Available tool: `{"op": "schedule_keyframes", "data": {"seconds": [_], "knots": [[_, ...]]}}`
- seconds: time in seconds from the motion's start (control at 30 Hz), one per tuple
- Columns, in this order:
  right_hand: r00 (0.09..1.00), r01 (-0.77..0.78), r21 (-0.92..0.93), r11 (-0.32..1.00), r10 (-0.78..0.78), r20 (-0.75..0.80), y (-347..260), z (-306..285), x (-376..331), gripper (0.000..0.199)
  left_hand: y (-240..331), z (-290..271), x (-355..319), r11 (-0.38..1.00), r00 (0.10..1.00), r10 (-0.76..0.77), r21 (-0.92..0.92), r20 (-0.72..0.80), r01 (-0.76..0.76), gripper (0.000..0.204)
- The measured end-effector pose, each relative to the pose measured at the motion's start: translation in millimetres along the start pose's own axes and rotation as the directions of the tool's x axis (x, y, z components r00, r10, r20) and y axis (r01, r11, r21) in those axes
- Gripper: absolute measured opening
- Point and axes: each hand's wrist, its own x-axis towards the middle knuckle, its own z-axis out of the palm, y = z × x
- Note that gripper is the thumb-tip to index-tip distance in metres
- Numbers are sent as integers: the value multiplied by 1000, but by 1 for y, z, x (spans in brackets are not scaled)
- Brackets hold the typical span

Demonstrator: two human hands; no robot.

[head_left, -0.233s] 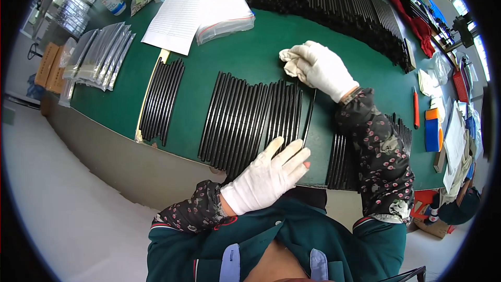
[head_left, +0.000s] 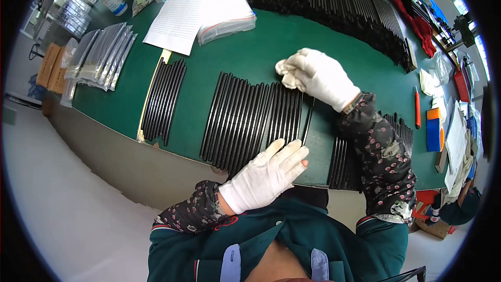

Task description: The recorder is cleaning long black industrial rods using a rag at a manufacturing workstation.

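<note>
Under the left hand (head_left: 266, 175), fingers flat and together, pressing near ends of the black strips (head_left: 250, 120) to steady the row on the green bench (head_left: 235, 52). Right hand (head_left: 321, 75) fingers clamped on a white cloth (head_left: 287, 69) at the far end of one strip (head_left: 308, 120) set slightly apart. More strips (head_left: 163, 99) left.

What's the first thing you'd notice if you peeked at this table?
Two white-gloved hands over a green table. The left hand lies flat on a row of thin black rods at the near edge; the right hand holds a crumpled white cloth at their far ends. A bigger stack of black rods fills the back.
</note>
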Motion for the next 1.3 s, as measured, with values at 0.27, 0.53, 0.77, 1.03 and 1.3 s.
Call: {"op": "schedule_keyframes", "data": {"seconds": [0.27,0.53,0.77,1.03,1.3], "knots": [[907,413,101,905,-419,45,-38,10,-20,22,-4,-1,-7,999,998,12,-35,69,-9,55],[838,466,194,863,-501,215,-62,16,-33,17,-5,-4,-7,980,998,-23,-194,66,36,53],[965,-263,-125,957,261,-34,13,-19,-9,18,-7,-14,-1,989,999,18,-146,44,-11,58],[934,-347,-155,925,356,34,25,-27,-41,30,-36,-73,31,995,996,72,-69,59,-68,52],[808,-426,510,747,568,-158,14,-53,-53,36,-112,-14,89,947,951,285,121,117,-298,50]]}}
